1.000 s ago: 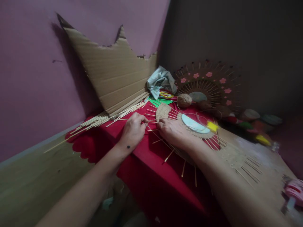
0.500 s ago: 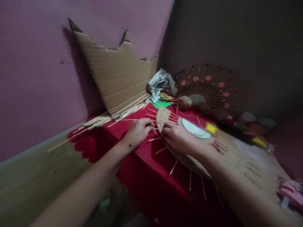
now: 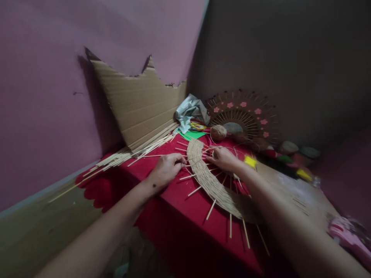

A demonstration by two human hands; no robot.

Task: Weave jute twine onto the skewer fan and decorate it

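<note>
A curved band of woven twine [image 3: 207, 177] with thin sticks spreading out from it lies on the red cloth [image 3: 174, 193]. At its outer left edge, my left hand [image 3: 167, 169] is closed, with thumb and forefinger pinched at a thin strand beside a stick. My right hand [image 3: 222, 158] is over the inner side of the band, its fingers closed round twine that arches across the sticks. Behind it a ball of twine [image 3: 218, 132] rests on the cloth, with a loose strand near it.
Torn cardboard [image 3: 139, 104] leans on the wall, with loose sticks [image 3: 116, 158] at its foot. A grey cloth [image 3: 191, 112], a finished fan with pink flowers [image 3: 252, 112], a yellow item [image 3: 250, 161] and a pink glue gun [image 3: 348, 237] are around the table.
My right hand has moved up and away to the inner side of the band, uncovering more weave. My left hand stays pinched at the outer edge. The view has shifted slightly.
</note>
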